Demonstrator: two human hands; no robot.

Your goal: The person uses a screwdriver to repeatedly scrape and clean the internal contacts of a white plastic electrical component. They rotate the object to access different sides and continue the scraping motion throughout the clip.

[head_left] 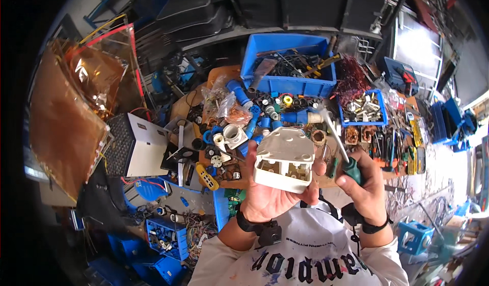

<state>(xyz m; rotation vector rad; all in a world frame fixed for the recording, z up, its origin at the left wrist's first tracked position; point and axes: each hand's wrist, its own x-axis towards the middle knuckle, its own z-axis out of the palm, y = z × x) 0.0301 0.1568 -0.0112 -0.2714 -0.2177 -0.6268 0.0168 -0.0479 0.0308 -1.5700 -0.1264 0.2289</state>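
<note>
My left hand (268, 200) holds up a cream plastic junction box (283, 177) from below, fingers and thumb at its sides. Its lid (286, 144) is tipped up, and compartments show inside; small parts in there are too unclear to name. To the right of the box, my right hand (368, 186) is wrapped around the green handle of a screwdriver (351, 169). The screwdriver's long metal shaft points up and away to the left, apart from the box. Both hands are above the near edge of the cluttered workbench.
Behind the hands stands a large blue crate (288, 86) of tools. A smaller blue tray (362, 110) of metal parts is right of it. Pliers and screwdrivers (389, 148) lie at the right. White and blue pipe fittings (234, 135) crowd the left, beside a yellow power strip (207, 177).
</note>
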